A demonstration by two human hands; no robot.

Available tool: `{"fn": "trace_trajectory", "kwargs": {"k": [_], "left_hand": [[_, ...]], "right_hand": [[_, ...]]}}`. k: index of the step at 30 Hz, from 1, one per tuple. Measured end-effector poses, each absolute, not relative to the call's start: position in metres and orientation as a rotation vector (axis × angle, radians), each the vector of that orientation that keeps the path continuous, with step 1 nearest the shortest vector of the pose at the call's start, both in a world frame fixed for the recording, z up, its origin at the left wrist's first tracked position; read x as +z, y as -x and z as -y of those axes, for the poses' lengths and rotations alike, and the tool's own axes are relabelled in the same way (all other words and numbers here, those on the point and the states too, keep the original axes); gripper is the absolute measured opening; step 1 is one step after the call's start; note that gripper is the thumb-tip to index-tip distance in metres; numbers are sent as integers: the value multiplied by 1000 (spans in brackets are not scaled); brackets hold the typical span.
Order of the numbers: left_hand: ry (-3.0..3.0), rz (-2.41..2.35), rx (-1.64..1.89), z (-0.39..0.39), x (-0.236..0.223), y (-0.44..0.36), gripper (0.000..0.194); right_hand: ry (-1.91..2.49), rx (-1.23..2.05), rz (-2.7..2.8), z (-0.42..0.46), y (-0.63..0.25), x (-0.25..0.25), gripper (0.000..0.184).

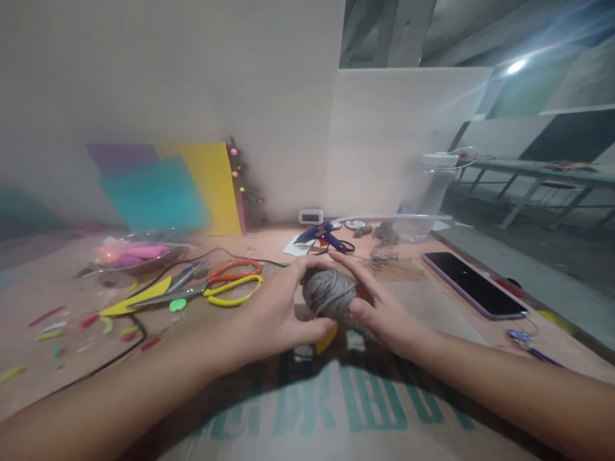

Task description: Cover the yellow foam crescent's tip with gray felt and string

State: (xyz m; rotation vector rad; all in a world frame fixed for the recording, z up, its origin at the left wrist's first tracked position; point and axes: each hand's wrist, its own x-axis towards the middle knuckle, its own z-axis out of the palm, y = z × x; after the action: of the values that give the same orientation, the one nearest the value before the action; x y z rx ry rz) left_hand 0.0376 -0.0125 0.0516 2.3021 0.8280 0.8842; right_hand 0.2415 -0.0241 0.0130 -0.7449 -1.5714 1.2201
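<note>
A grey ball of yarn (329, 293) sits between my two hands at the middle of the table. My left hand (276, 314) curls round its left side, thumb underneath and fingers over the top. My right hand (377, 301) presses against its right side with fingers stretched across the ball. A small yellow piece (327, 338) shows just below the ball, under my left thumb. Both forearms reach in over a cardboard sheet (336, 410) printed with green letters.
Scissors with orange handles (235, 270) and with yellow handles (233, 291) lie left of my hands, beside coloured scraps and a black cable (120, 355). A blue glue gun (324, 237) lies behind. A dark phone (473, 283) rests at right. Coloured sheets (158, 192) lean on the wall.
</note>
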Motion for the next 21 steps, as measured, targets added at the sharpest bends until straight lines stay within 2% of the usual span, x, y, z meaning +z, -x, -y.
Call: {"fn": "trace_trajectory", "kwargs": {"k": [3,7,13,15,21], "left_hand": [[-2317,-924,863,13,46,-37,58],[-2399,-907,908,8,45,-31,59],[-2429,-1017,1045,11,58,-26,21],[-2405,-1050,1026,12,60,-27,14],[-1897,-1160,841,8,61,-30,26]], "right_hand": [[748,1394,1514,27,-239,12,77],[775,1466,1464,26,-240,8,61],[836,1438,1502,29,-240,9,57],[852,1452,1521,31,-239,10,58],[822,1495,1505,30,-240,7,55]]}}
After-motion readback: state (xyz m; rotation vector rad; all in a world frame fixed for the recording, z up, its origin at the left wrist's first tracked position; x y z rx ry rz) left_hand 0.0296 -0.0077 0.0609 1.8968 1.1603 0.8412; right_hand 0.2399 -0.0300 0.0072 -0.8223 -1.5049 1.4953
